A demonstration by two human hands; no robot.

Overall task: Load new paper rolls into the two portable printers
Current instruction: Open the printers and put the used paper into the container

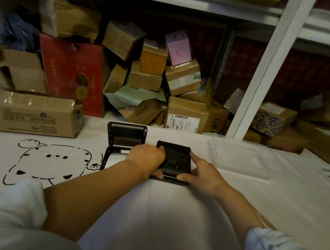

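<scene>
Two black portable printers lie on a white cloth with a cartoon drawing. The left printer point(123, 140) has its lid raised, and white paper shows in its open bay. The right printer point(176, 163) is closed and lies flat. My left hand point(147, 158) grips its left edge, thumb at the near corner and fingers curled over the top. My right hand point(200, 170) holds its right side, with the forefinger along the far right edge and the thumb at the near edge. No loose paper roll is in sight.
A clear plastic tray point(243, 157) sits on the cloth to the right. A brown cardboard box point(30, 114) lies at the left. Behind the table, white shelving point(257, 78) holds a pile of several cardboard parcels and a red box point(72, 74).
</scene>
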